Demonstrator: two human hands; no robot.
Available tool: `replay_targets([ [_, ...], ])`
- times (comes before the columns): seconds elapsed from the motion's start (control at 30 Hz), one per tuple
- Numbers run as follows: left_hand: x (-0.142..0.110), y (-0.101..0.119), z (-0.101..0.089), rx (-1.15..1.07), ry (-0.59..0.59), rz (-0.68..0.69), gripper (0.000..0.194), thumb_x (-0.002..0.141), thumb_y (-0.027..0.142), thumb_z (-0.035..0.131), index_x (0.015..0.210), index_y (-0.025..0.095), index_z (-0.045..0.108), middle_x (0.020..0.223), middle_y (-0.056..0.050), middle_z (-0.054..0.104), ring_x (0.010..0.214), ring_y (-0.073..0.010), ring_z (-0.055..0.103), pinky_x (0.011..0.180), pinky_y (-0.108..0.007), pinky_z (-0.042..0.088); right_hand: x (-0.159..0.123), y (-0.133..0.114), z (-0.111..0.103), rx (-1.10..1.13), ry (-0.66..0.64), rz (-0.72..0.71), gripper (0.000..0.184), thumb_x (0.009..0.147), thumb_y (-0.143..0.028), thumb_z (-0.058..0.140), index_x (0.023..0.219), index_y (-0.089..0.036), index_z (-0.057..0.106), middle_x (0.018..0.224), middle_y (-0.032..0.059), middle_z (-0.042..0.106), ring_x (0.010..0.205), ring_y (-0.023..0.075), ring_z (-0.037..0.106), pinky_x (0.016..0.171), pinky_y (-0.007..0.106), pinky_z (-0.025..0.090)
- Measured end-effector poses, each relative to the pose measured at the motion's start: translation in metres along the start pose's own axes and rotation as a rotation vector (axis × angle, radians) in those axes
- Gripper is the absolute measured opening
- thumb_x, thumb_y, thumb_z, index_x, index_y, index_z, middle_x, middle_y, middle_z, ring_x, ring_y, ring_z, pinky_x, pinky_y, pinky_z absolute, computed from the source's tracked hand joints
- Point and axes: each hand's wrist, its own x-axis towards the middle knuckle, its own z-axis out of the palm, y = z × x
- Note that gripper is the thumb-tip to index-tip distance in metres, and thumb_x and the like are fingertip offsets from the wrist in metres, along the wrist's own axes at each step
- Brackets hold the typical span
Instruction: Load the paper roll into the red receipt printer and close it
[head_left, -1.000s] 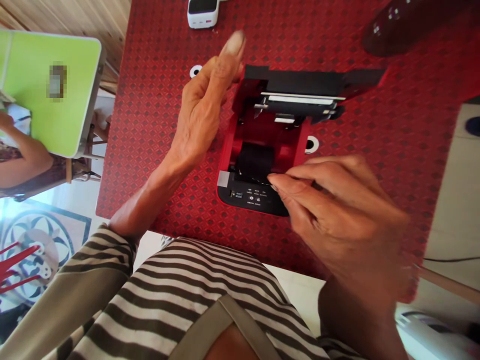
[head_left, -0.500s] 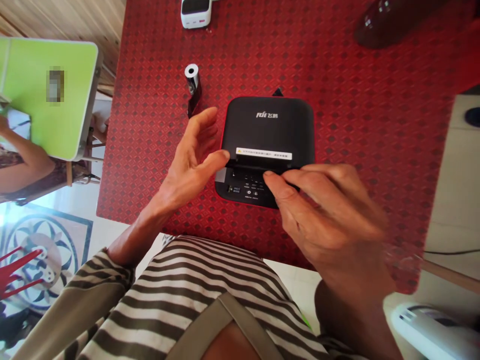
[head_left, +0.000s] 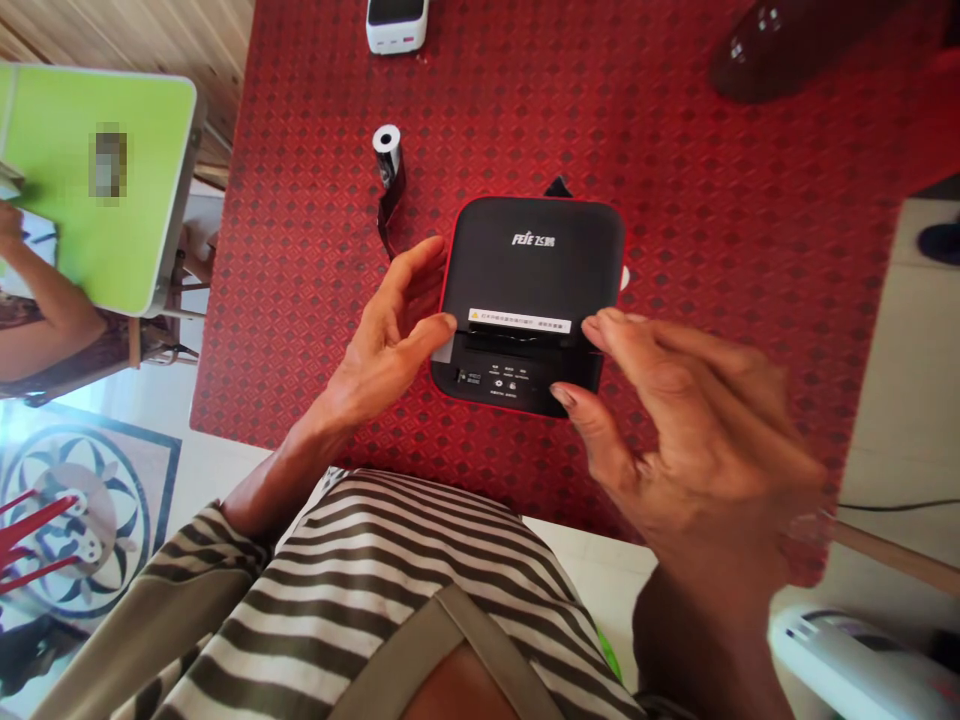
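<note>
A black, rounded-square receipt printer point(head_left: 532, 270) with a red lower rim sits on the red patterned table point(head_left: 712, 220). Its lid looks level, with a white warning label above the dark paper slot and small printed icons on the front panel. My left hand point(head_left: 390, 335) is at the printer's left side, thumb tip at its edge and fingers loosely curved beside it. Over the right front part hovers my right hand point(head_left: 667, 410), thumb and forefinger spread apart with nothing between them. Its fingertips are by the label's right end; contact there is unclear.
A small paper roll point(head_left: 388, 155) with a dark strip trailing from it stands left of the printer. Farther back are a white device point(head_left: 397, 30) with a dark top and a dark bottle-like object point(head_left: 757, 60). At left, a person's arm point(head_left: 56, 290) rests by a green table point(head_left: 142, 240).
My right thumb and fingers have come apart and shifted right, off the paper slot. The printer's lid edge now sits lower. My left hand has stayed at the printer's left side, fingers slightly lower.
</note>
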Motion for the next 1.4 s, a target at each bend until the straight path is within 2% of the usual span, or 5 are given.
replay_targets([
  [0.37, -0.006, 0.004, 0.013, -0.041, 0.038, 0.009, 0.056, 0.111, 0.048, 0.096, 0.164, 0.038, 0.082, 0.183, -0.005, 0.082, 0.183, -0.0434, 0.070, 0.160, -0.067, 0.056, -0.016, -0.001, 0.018, 0.065, 0.092, 0.026, 0.088, 0.122, -0.031, 0.086, 0.202, -0.041, 0.051, 0.157, 0.0104, 0.096, 0.144, 0.0413, 0.093, 0.121, 0.059, 0.073],
  [0.5, -0.018, -0.003, 0.007, -0.014, 0.072, 0.003, 0.063, 0.113, 0.062, 0.097, 0.170, 0.040, 0.080, 0.181, -0.007, 0.083, 0.180, -0.0449, 0.073, 0.154, -0.068, 0.061, -0.030, -0.002, 0.035, 0.274, 0.238, 0.177, 0.084, 0.118, -0.028, 0.086, 0.195, -0.052, 0.062, 0.167, 0.0073, 0.091, 0.147, 0.0460, 0.091, 0.118, 0.068, 0.079],
  [0.73, -0.038, -0.012, 0.000, -0.025, 0.028, -0.002, 0.069, 0.114, 0.064, 0.098, 0.175, 0.040, 0.078, 0.188, -0.009, 0.080, 0.178, -0.0433, 0.075, 0.152, -0.067, 0.062, -0.062, -0.014, 0.077, 0.460, 0.406, 0.400, 0.065, 0.116, -0.045, 0.085, 0.181, -0.039, 0.080, 0.146, 0.0165, 0.097, 0.119, 0.0459, 0.099, 0.094, 0.062, 0.085],
  [1.2, -0.036, 0.003, 0.005, 0.011, 0.036, -0.043, 0.064, 0.115, 0.062, 0.097, 0.170, 0.037, 0.079, 0.177, -0.010, 0.087, 0.166, -0.0435, 0.084, 0.142, -0.064, 0.070, -0.065, -0.024, 0.067, 0.345, 0.319, 0.492, 0.073, 0.117, -0.058, 0.087, 0.183, -0.030, 0.075, 0.145, 0.0199, 0.097, 0.115, 0.0413, 0.099, 0.093, 0.057, 0.086],
  [1.4, -0.036, 0.007, 0.011, 0.014, 0.043, -0.076, 0.063, 0.117, 0.060, 0.092, 0.172, 0.037, 0.075, 0.178, -0.009, 0.085, 0.170, -0.0449, 0.079, 0.140, -0.064, 0.070, -0.064, -0.025, 0.065, 0.358, 0.307, 0.486, 0.074, 0.117, -0.048, 0.089, 0.188, -0.039, 0.071, 0.154, 0.0175, 0.095, 0.124, 0.0445, 0.099, 0.100, 0.061, 0.086],
])
